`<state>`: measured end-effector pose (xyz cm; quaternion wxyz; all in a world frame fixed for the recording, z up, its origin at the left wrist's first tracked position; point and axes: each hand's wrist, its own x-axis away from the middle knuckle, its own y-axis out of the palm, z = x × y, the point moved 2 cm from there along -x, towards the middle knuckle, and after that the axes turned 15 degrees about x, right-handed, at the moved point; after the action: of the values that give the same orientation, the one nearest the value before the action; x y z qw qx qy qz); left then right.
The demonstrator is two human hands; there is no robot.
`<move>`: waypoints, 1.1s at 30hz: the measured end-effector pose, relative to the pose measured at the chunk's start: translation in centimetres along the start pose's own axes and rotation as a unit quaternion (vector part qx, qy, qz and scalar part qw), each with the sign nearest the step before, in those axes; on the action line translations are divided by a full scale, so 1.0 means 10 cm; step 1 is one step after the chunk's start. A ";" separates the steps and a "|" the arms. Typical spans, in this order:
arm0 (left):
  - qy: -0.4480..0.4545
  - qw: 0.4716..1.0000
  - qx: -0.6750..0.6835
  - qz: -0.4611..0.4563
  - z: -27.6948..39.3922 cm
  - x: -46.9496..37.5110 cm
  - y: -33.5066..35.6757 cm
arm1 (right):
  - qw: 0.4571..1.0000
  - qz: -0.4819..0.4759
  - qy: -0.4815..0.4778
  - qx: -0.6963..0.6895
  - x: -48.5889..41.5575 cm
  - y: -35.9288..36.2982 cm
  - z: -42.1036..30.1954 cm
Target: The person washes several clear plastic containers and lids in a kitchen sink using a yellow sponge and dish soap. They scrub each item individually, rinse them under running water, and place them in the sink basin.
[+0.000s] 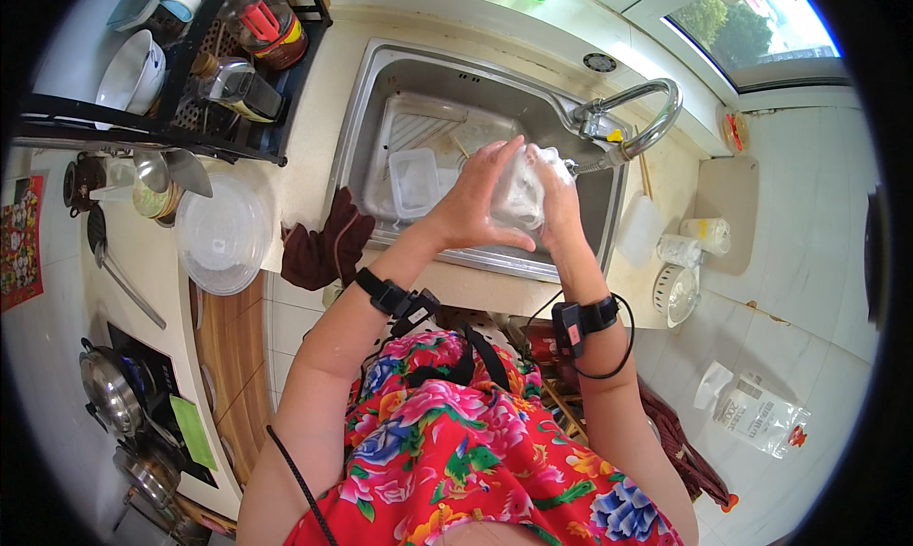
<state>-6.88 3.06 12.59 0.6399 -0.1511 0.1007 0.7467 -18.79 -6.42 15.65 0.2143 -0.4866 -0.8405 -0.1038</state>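
Over the steel sink (471, 82), a clear plastic container (519, 200) covered in white suds is between my hands. My left hand (478, 196) is spread along its left side, thumb apart from the fingers; whether it bears on the container is unclear. My right hand (560, 200) grips the right side, with foam over its fingers. Another translucent rectangular container (415, 183) lies in the sink to the left of my hands. The chrome faucet (663, 118) arches in from the right, its nozzle close behind my right hand. The sink floor under my hands is partly hidden.
A dark brown cloth (328, 243) hangs over the counter edge at the sink's left. Farther left are a round plastic lid (222, 232) and a black rack (171, 129) with bottles. Right of the sink lie a white lid (640, 228), chopsticks (645, 162) and a white basket (674, 296).
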 end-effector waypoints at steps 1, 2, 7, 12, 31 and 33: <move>-0.009 1.000 -0.013 0.022 0.02 -0.01 -0.01 | 0.997 -0.017 0.059 -0.039 -0.01 0.01 -0.03; -0.003 0.999 -0.030 0.036 0.03 -0.01 0.00 | 0.995 -0.050 0.082 -0.022 0.00 0.03 -0.06; 0.014 0.986 0.000 0.164 -0.01 -0.09 0.06 | 0.987 -0.081 0.058 -0.123 0.13 0.14 -0.18; -0.034 0.946 0.218 0.239 -0.07 -0.17 0.07 | 0.998 -0.052 -0.023 0.021 0.25 0.28 -0.06; -0.237 0.776 0.536 0.235 -0.38 -0.22 -0.22 | 0.859 -0.038 -0.171 0.480 0.39 0.29 -0.09; -0.263 0.709 0.603 0.255 -0.41 -0.18 -0.28 | 0.911 0.016 -0.254 0.324 0.34 0.22 -0.27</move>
<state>-3.51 0.47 9.54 0.3805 0.5011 0.3915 0.6714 -17.69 -3.69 19.50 0.1414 -0.4139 -0.8462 0.3043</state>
